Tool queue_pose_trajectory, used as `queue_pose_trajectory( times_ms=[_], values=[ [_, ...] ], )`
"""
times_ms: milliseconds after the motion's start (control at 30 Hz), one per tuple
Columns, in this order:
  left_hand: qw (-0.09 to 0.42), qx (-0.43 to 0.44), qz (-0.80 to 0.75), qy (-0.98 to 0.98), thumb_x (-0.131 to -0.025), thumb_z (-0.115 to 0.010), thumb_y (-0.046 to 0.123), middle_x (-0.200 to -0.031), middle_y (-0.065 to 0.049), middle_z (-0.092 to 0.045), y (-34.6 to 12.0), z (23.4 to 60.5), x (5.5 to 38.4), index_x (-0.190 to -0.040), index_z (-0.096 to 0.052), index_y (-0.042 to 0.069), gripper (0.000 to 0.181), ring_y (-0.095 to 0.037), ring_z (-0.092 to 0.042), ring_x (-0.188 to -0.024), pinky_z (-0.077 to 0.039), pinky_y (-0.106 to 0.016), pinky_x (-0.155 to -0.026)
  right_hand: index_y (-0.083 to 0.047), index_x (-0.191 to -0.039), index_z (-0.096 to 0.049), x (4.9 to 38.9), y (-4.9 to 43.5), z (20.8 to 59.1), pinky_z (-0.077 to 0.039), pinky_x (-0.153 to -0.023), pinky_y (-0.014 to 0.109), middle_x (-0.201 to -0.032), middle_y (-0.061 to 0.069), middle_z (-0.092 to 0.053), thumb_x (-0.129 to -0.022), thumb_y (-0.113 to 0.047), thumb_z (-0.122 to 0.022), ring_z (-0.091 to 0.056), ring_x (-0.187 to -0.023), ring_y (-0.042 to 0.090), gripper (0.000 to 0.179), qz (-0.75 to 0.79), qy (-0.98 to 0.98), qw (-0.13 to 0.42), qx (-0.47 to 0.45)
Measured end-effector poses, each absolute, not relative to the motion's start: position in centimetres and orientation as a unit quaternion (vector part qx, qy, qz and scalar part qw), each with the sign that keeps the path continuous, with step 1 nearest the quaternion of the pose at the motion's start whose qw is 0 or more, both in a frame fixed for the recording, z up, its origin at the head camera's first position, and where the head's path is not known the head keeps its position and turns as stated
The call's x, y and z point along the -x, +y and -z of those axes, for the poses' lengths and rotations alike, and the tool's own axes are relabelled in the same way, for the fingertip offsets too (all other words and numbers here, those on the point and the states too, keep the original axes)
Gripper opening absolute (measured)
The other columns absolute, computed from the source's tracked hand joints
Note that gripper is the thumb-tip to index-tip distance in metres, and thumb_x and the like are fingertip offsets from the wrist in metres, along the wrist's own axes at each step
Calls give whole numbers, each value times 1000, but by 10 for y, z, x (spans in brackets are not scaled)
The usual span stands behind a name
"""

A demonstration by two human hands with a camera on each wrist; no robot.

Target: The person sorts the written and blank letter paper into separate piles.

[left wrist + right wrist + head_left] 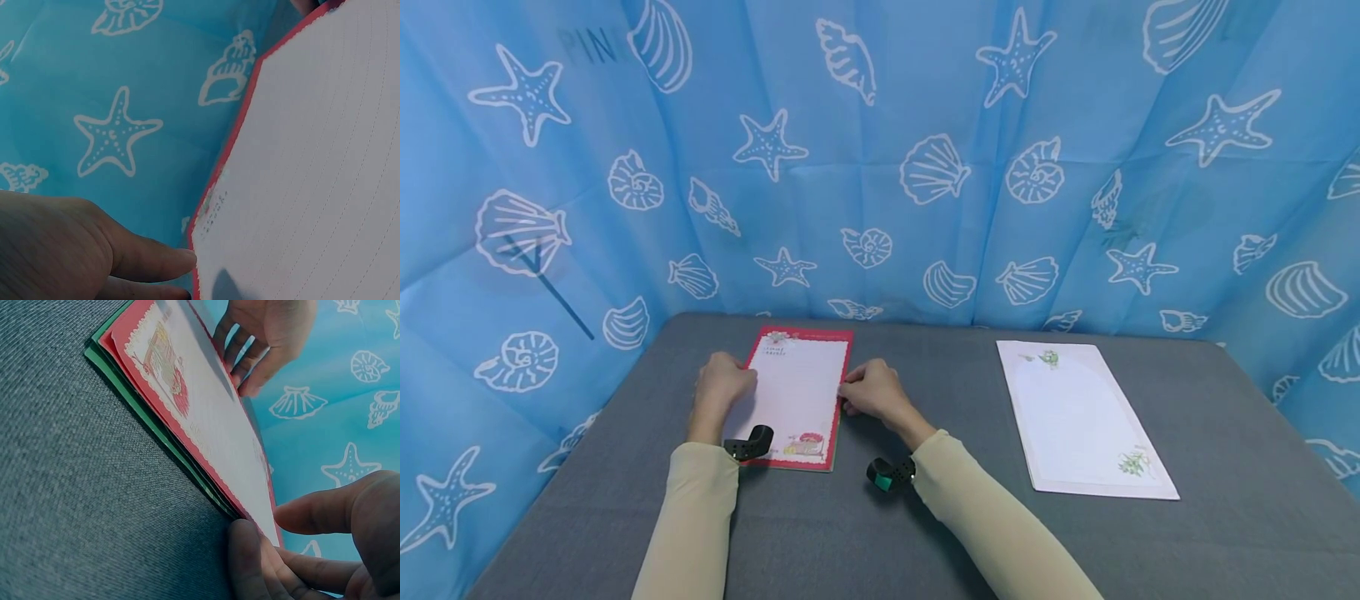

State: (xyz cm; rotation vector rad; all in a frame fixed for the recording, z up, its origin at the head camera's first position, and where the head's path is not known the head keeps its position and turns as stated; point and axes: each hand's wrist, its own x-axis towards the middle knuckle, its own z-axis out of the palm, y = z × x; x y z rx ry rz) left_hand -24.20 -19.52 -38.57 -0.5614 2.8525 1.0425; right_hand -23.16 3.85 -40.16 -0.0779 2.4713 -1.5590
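A stack of letter paper point(797, 392) lies on the grey table, its top sheet white and lined with a red border and small printed pictures. Red and green edges of the layers beneath show in the right wrist view. My left hand point(722, 387) holds the stack's left edge, thumb tip point(181, 259) against the red border. At the right edge, my right hand point(876, 390) pinches the side, with fingertips point(245, 550) low against the layers and the thumb point(312, 512) above. Part of the left fingers is hidden in the head view.
To the right lies another stack of white paper point(1086, 421) with green leaf prints. A blue curtain point(880, 208) with white shells and starfish hangs behind the grey table point(940, 533). Each wrist wears a black strap with a camera.
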Motion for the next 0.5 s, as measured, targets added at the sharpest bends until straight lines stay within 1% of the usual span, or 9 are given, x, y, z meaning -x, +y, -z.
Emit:
queue_pose_trajectory(
  times_ms=[67,133,200,300,400,500],
  values=[
    [25,184,-338,923,-92,-56,12,-81,-14,-55,-195,385,242,-84,-61,-2,17,-28,-51,-76,-41,-41,-65,5,-105,-73,231,39,401,-59,-64,30,-82,8,-70,-96,-9,-69,-69,-66,14,18,532,839,110,24],
    [24,186,-338,922,-93,-56,12,-89,-19,-60,-194,385,241,-92,-64,-5,19,-31,-54,-81,-45,-45,-69,5,-107,-73,231,39,401,-59,-65,31,-83,9,-70,-96,-9,-69,-69,-66,14,18,534,837,112,22],
    [23,188,-340,921,-95,-57,14,-99,-24,-63,-193,384,240,-103,-65,-8,25,-35,-57,-88,-48,-49,-74,6,-108,-73,230,40,399,-60,-67,31,-85,10,-70,-96,-9,-69,-70,-68,15,19,537,835,115,20],
    [17,183,-342,921,-97,-58,16,-112,-29,-63,-191,381,240,-117,-63,-11,33,-40,-61,-98,-51,-55,-83,6,-110,-71,229,43,397,-60,-69,33,-90,12,-71,-96,-9,-68,-71,-71,18,21,544,831,116,20],
    [8,171,-344,923,-99,-58,18,-118,-31,-62,-188,378,240,-125,-60,-11,38,-44,-62,-105,-52,-57,-86,6,-114,-70,228,49,395,-60,-70,34,-94,13,-72,-97,-10,-68,-72,-74,19,23,545,831,112,17],
    [-4,146,-342,928,-99,-58,19,-120,-31,-62,-183,376,241,-127,-60,-10,40,-45,-62,-108,-52,-58,-88,6,-118,-69,228,57,394,-60,-71,35,-97,13,-72,-97,-11,-67,-73,-77,20,27,544,833,103,17]
  ],
)
